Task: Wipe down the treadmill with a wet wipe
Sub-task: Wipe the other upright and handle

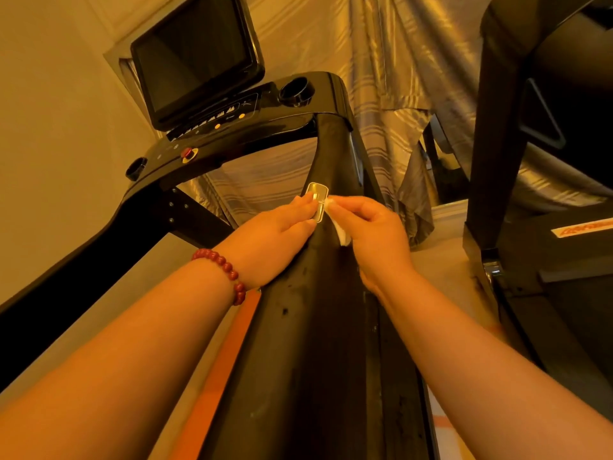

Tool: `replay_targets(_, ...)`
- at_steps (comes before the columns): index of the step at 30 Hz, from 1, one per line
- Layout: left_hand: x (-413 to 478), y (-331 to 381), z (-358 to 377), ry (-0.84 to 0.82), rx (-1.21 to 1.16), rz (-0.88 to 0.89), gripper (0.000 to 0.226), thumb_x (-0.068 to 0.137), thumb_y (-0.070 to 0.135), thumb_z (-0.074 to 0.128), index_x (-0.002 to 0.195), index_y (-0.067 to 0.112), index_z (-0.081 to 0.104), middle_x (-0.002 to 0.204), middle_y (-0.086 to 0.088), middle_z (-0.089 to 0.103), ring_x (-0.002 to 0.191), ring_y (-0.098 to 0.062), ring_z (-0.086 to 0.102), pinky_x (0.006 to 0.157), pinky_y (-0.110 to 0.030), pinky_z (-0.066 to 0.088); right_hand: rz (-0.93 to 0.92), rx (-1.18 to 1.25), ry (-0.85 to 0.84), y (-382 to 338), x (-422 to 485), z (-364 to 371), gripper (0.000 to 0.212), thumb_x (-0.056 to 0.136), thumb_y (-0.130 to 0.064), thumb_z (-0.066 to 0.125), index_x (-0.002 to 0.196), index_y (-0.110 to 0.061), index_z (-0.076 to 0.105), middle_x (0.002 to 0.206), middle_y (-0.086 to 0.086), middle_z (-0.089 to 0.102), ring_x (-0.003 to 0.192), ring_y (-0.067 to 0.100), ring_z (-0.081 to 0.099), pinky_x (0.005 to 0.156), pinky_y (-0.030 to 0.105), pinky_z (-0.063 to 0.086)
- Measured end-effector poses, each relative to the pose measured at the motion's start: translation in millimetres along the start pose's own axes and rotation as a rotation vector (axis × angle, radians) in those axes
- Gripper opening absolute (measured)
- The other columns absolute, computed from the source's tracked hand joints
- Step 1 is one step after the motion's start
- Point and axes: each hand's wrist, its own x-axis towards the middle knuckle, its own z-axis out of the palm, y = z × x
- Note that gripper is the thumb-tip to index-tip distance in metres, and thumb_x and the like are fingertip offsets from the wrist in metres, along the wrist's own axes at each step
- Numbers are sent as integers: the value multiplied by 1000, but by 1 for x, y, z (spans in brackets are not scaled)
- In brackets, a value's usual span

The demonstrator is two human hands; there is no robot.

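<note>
While the left hand (282, 235) rests on the treadmill (315, 343), the right hand (374, 235) pinches the wet wipe (343, 232) alongside.

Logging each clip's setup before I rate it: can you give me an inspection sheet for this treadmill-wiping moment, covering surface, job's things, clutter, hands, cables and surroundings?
Surface: black treadmill handrail, dark specks on its top; a metal plate is set into it.
Job's things: white wet wipe, bunched, against the metal plate's right edge.
Clutter: nothing seen.
Hands: left hand rests on the handrail, fingertips at the metal plate, red bead bracelet on its wrist; right hand pinches the wet wipe.
Cables: nothing seen.
Surroundings: console with dark screen, cup holder and red button; striped curtain behind; second machine at right.
</note>
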Motion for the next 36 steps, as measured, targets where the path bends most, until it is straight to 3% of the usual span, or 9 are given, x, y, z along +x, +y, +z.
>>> replay_targets(3, 0, -1, 0, -9, -1, -14, 47, 104, 32, 28, 150, 28, 20, 158, 15, 12, 143, 0, 11, 105, -12, 6, -87, -20, -53, 1, -26, -8, 10, 83, -18, 72, 85, -26, 76, 97, -5, 71, 96, 10, 67, 84, 24, 54)
replay_targets(9, 0, 4, 0, -27, 73, -21, 47, 104, 34, 25, 151, 29, 17, 158, 14, 10, 143, -3, 11, 104, -13, 7, -41, -113, 5, -8, 12, 1, 8, 85, -23, 72, 92, -25, 75, 100, -3, 71, 97, 10, 66, 91, 35, 54)
replay_targets(16, -1, 5, -1, -25, 140, -34, 48, 104, 34, 24, 151, 27, 17, 158, 13, 10, 143, -2, 11, 103, -12, 6, -155, -60, -56, 1, -34, -7, 9, 84, -24, 72, 88, -31, 75, 97, -10, 69, 96, 4, 65, 84, 23, 54)
replay_targets(22, -4, 15, -4, -60, 239, -42, 51, 103, 36, 28, 151, 28, 13, 159, 13, 7, 144, -5, 13, 108, -15, 10, -29, -25, 29, -3, 8, 0, 10, 84, -23, 73, 84, -33, 74, 100, -3, 71, 99, 11, 66, 92, 38, 54)
replay_targets(28, -8, 18, -5, -141, 188, -103, 59, 100, 44, 30, 151, 32, 4, 159, 17, -1, 143, -2, 5, 102, -14, 5, -101, -9, -62, 4, -40, -11, 9, 84, -24, 70, 89, -31, 74, 96, -13, 69, 96, 0, 63, 79, 14, 50)
replay_targets(33, -7, 23, -4, -141, 257, -96, 59, 100, 44, 30, 152, 30, 5, 159, 15, -1, 143, -1, 4, 101, -14, 5, 43, 43, 80, 9, -4, -12, 8, 85, -20, 72, 90, -26, 75, 99, -5, 72, 99, 8, 66, 91, 32, 53)
replay_targets(36, -7, 25, -2, -133, 253, -72, 58, 101, 41, 30, 152, 30, 6, 159, 15, -1, 142, 1, 1, 101, -11, 1, 108, 109, 107, 16, -13, -10, 9, 86, -22, 71, 88, -29, 74, 98, -7, 73, 99, 7, 66, 93, 36, 54)
